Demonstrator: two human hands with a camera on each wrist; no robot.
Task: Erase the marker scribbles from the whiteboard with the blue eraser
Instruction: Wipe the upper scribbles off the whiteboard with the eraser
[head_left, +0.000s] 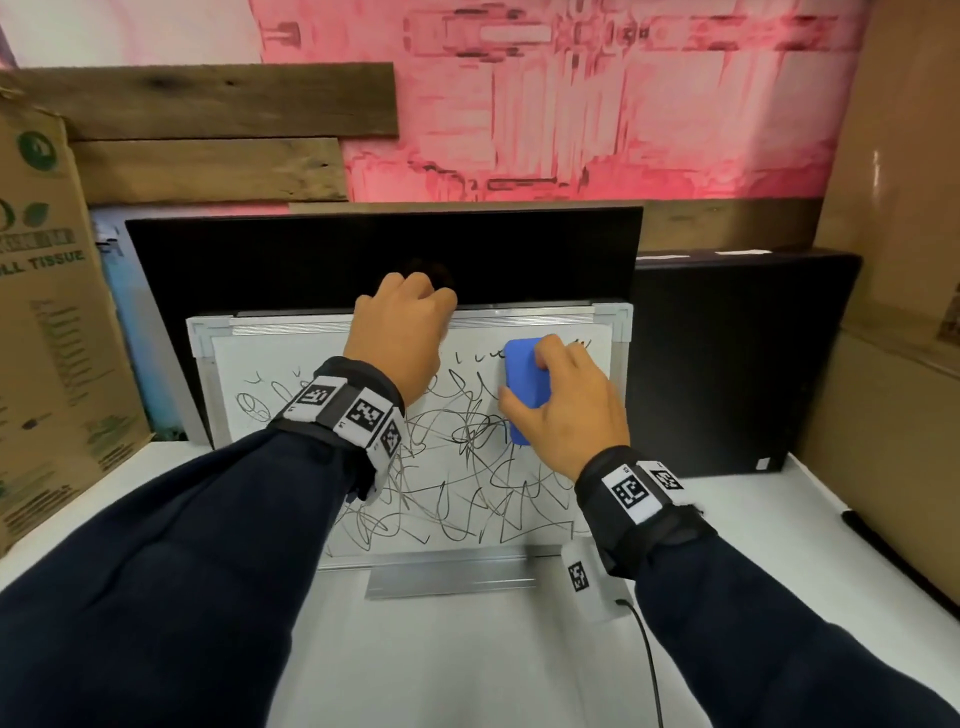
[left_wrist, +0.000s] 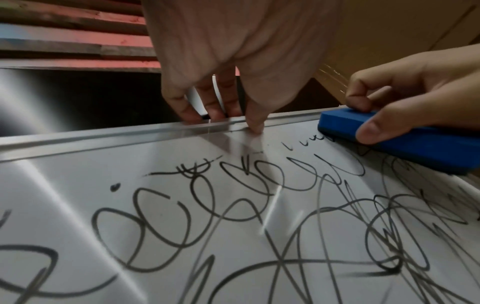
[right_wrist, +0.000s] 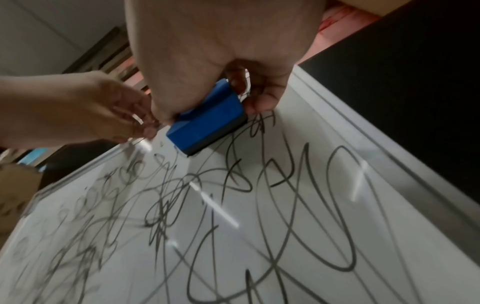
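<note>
A small whiteboard (head_left: 244, 364) with a silver frame leans against a black panel and is covered in black marker scribbles (head_left: 457, 483). My left hand (head_left: 400, 332) grips the board's top edge near the middle, fingers curled over the frame (left_wrist: 130, 134) and thumb on the front. My right hand (head_left: 561, 400) holds the blue eraser (head_left: 522, 384) flat against the board near its upper right corner. In the right wrist view the eraser (right_wrist: 207, 125) sits with its dark felt side on the scribbles (right_wrist: 259, 195), thumb and fingers pinching its sides.
A black panel (head_left: 363, 254) stands behind the board, and a black box (head_left: 727, 364) is to its right. Cardboard boxes (head_left: 47, 312) flank both sides. A black marker (head_left: 865, 527) lies on the white table (head_left: 467, 665) at far right.
</note>
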